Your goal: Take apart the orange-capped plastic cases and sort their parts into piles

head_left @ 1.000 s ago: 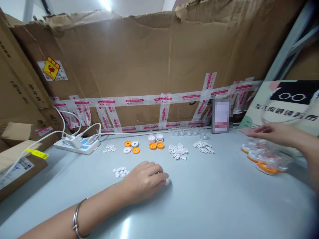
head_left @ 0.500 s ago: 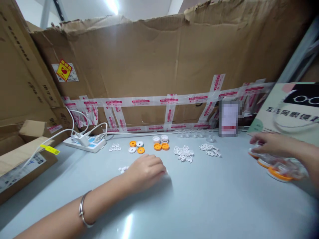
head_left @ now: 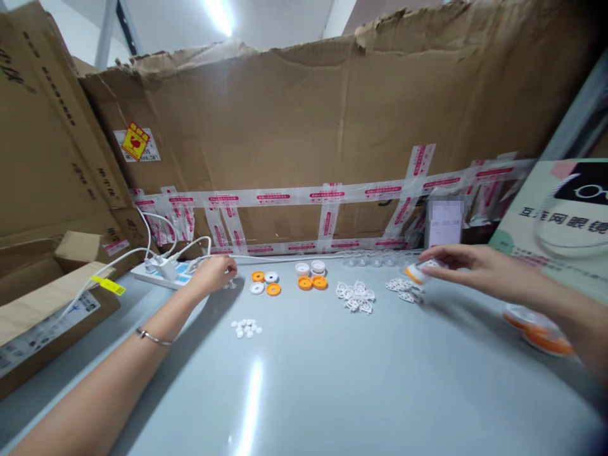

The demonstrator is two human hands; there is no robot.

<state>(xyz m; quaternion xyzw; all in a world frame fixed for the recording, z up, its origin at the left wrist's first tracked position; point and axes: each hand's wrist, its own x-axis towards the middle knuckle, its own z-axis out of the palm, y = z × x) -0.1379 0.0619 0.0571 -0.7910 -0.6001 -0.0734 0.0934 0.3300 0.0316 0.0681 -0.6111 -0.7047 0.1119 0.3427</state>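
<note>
My left hand [head_left: 215,273] reaches far forward, fingers curled in a pinch over a small heap of white parts [head_left: 231,284] beside the power strip [head_left: 164,272]. What it pinches is hidden. My right hand [head_left: 468,266] hovers above a pile of white lattice pieces [head_left: 403,289], closed on a small orange-and-white disc [head_left: 418,272]. Between the hands lie orange and white rings [head_left: 265,284], white caps on orange rings [head_left: 312,276] and another lattice pile [head_left: 356,296]. A cluster of white buttons [head_left: 246,327] lies nearer me.
A grey table [head_left: 332,380] is walled by taped cardboard [head_left: 294,139]. Clear bags of orange discs [head_left: 539,329] lie at the right under a printed sign [head_left: 560,221]. Cardboard boxes [head_left: 42,310] sit at the left edge. Clear cups [head_left: 370,258] line the back.
My left hand left the table's middle and went forward-left to the small white parts by the power strip. My right hand left the bags and came left holding an orange-and-white disc.
</note>
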